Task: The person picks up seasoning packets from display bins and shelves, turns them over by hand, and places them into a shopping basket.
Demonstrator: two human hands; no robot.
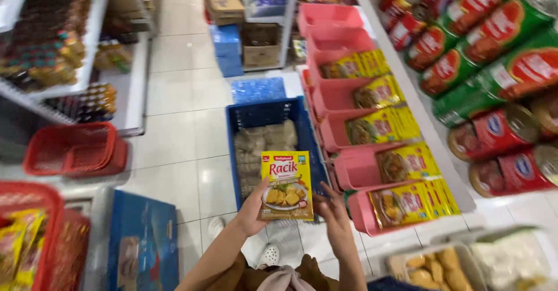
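Yellow seasoning packets (286, 185), a small stack, sit upright between both hands above a blue crate (267, 116) on the floor; the left hand (251, 212) grasps its left edge; the right hand (334, 212) rests open-fingered against its right side; pink bins (349, 169) of matching packets line the shelf just right.
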